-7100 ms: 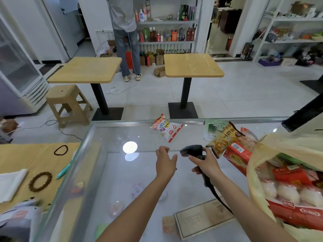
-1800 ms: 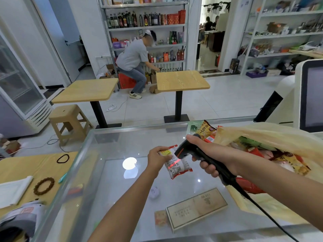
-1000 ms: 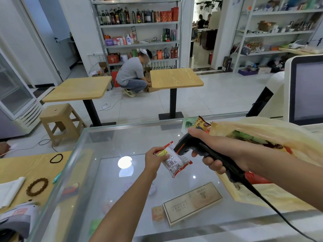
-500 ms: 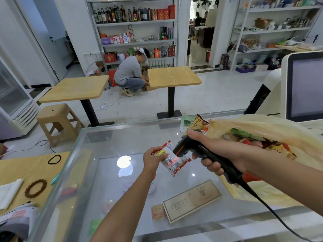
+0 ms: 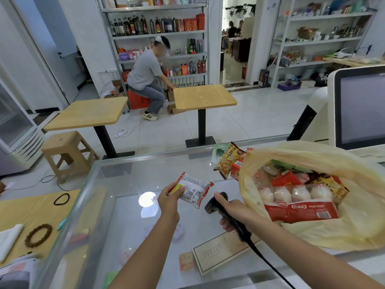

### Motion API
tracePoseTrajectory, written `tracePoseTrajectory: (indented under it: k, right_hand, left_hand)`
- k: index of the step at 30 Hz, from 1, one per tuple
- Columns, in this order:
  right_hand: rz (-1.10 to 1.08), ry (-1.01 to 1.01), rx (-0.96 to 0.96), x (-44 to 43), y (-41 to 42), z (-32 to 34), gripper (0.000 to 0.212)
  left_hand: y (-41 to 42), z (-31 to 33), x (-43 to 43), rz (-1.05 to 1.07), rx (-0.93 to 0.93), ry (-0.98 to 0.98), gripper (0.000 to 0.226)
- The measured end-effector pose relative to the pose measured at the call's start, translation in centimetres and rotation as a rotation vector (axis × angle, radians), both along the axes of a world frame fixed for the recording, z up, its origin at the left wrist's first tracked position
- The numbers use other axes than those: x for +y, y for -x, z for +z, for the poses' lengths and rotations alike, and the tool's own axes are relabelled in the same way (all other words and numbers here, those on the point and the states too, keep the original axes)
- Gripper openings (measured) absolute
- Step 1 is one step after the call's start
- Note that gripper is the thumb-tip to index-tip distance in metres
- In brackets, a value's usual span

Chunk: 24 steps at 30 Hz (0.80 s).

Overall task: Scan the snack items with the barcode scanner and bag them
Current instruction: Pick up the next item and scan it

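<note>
- Roughly midway, by my reading: the yellow bag (image 5: 312, 155) on the right of the worktop (image 5: 129, 172) already holds several packs, among them a red multipack (image 5: 295, 202) of white round snacks lying at its open mouth;
- the left hand (image 5: 169, 200) pinches a small white-and-red snack packet (image 5: 192, 190) by its near-left corner, held above the glass with the barcode side facing the camera;
- the right hand (image 5: 235, 213) is wrapped round the handle of the barcode scanner (image 5: 214, 204), whose nose sits just right of and below the packet, apart from it; no scan light shows on the packet, so I cannot tell whether it has been read;
- left to do, as I judge it: confirm this packet's scan, drop it into the bag, then handle at least 3 items lying outside the bag toward the far edge, a yellow pack (image 5: 228, 161), a pale green sachet (image 5: 218, 152) and a small red box (image 5: 237, 171) tucked against the bag's rim;
- in the way: the red multipack fills much of the bag's mouth, so the packet may have to go in over it; the scanner's cable (image 5: 268, 264) trails toward the near edge alongside the right forearm and could snag the bag;
- around: a screen (image 5: 362, 109) stands far right behind the bag; a flat card box (image 5: 220, 250) lies beneath the glass; a beaded bracelet (image 5: 38, 235) and a black hair tie (image 5: 61, 199) rest on the yellow surface (image 5: 25, 211) at left; beyond the worktop are 2 wooden tables (image 5: 87, 113), and a person (image 5: 145, 76) sits by the far shelves (image 5: 158, 32).
</note>
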State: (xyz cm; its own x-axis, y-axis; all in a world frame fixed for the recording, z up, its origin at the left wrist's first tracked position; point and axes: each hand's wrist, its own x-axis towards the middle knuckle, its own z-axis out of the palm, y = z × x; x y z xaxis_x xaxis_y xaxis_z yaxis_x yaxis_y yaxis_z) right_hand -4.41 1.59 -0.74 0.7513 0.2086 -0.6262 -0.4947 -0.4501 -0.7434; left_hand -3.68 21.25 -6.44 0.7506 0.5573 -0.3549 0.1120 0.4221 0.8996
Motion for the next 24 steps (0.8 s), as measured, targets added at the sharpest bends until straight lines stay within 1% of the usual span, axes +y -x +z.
tracePoseTrajectory:
  k: [1, 2, 4, 5, 6, 7, 8, 10, 11, 12, 14, 16, 18, 19, 20, 21, 22, 23, 24]
  right_hand:
    - [0.023, 0.048, -0.053, 0.0, -0.3, -0.3, 0.068]
    - [0.075, 0.145, -0.139, 0.0, -0.4, -0.2, 0.069]
    - [0.161, 0.333, -0.368, 0.2, -0.8, -0.5, 0.074]
    - [0.162, 0.352, -0.467, 0.5, -1.0, -0.4, 0.075]
    - [0.151, 0.313, -0.539, 0.8, -1.0, -0.1, 0.073]
    - [0.119, 0.213, -0.587, 1.2, -0.9, 0.5, 0.064]
    - [0.071, 0.071, -0.587, 1.6, -0.7, 1.5, 0.052]
    - [-0.062, -0.209, -0.470, 2.1, -0.5, 3.2, 0.039]
    - [-0.144, -0.303, -0.415, 1.9, -0.6, 3.8, 0.033]
    - [-0.205, -0.353, -0.393, 1.5, -0.5, 4.7, 0.026]
    - [-0.297, -0.406, -0.417, -0.1, -0.3, 5.9, 0.020]
    - [-0.394, -0.449, -0.471, -2.7, 0.2, 6.8, 0.016]
    - [-0.517, -0.438, -0.527, -6.1, 0.8, 7.0, 0.015]
    - [-0.588, -0.411, -0.547, -7.9, 1.0, 6.8, 0.017]
    - [-0.641, -0.364, -0.559, -9.8, 1.2, 6.5, 0.023]
    - [-0.677, -0.312, -0.555, -11.4, 1.2, 6.0, 0.034]
    - [-0.669, -0.247, -0.541, -12.9, 1.1, 5.3, 0.045]
    - [-0.645, -0.199, -0.510, -14.1, 1.0, 4.8, 0.048]
    - [-0.607, -0.153, -0.481, -14.9, 0.8, 4.4, 0.040]
  left_hand:
    - [0.1, 0.0, -0.1, 0.001, -0.020, 0.039, 0.034]
    - [0.2, 0.1, -0.2, 0.006, -0.050, 0.084, 0.036]
    - [0.4, 0.6, -0.5, 0.002, -0.123, 0.165, 0.039]
    - [0.5, 1.1, -0.9, -0.013, -0.155, 0.197, 0.038]
    - [0.6, 1.6, -1.3, -0.035, -0.185, 0.223, 0.036]
    - [0.8, 2.1, -1.8, -0.063, -0.213, 0.240, 0.035]
    - [0.8, 2.7, -2.3, -0.095, -0.242, 0.254, 0.035]
    - [0.9, 4.1, -3.5, -0.178, -0.290, 0.255, 0.034]
    - [0.9, 4.8, -4.1, -0.222, -0.314, 0.244, 0.033]
    - [0.8, 5.4, -4.8, -0.261, -0.340, 0.236, 0.035]
    - [0.5, 6.2, -6.0, -0.309, -0.356, 0.200, 0.045]
    - [0.2, 6.9, -7.5, -0.329, -0.276, 0.036, 0.043]
    - [-0.1, 7.4, -9.2, -0.388, -0.157, -0.233, 0.040]
    - [-0.2, 7.4, -10.0, -0.445, -0.117, -0.362, 0.046]
    - [-0.4, 7.3, -10.8, -0.509, -0.091, -0.482, 0.055]
    - [-0.5, 7.1, -11.6, -0.582, -0.067, -0.592, 0.060]
    - [-0.5, 6.9, -12.4, -0.654, -0.034, -0.693, 0.061]
    - [-0.5, 6.8, -13.2, -0.717, -0.003, -0.763, 0.057]
    - [-0.5, 6.8, -13.9, -0.760, 0.011, -0.794, 0.049]
